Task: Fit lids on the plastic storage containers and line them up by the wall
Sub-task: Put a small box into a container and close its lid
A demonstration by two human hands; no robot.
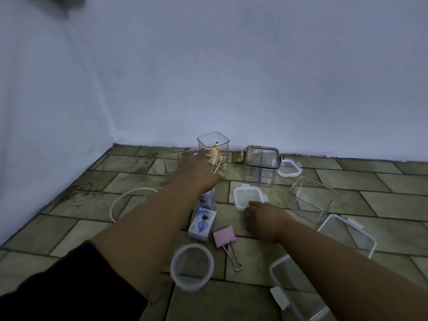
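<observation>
A tall clear container (pixel 214 144) with colourful contents stands open near the wall (pixel 231 77). My left hand (pixel 196 170) lies against its lower left side, fingers spread; whether they curl round it is hidden. A square white-rimmed lid (pixel 249 195) lies flat on the floor, and the fingertips of my right hand (pixel 264 218) touch its near edge. To the right of the tall one stands a square container with a grey clip lid (pixel 261 165) fitted. Another open clear container (pixel 312 198) sits further right.
A low clear container (pixel 170 163) sits behind my left hand. Loose lids lie about: white-rimmed (pixel 290 169), large rectangular (pixel 347 235), round (pixel 192 266). Also here are a clear container (pixel 294 288) at bottom right, a pink binder clip (pixel 224 237), a small blue-white box (pixel 202 224) and a white ring (pixel 129 200).
</observation>
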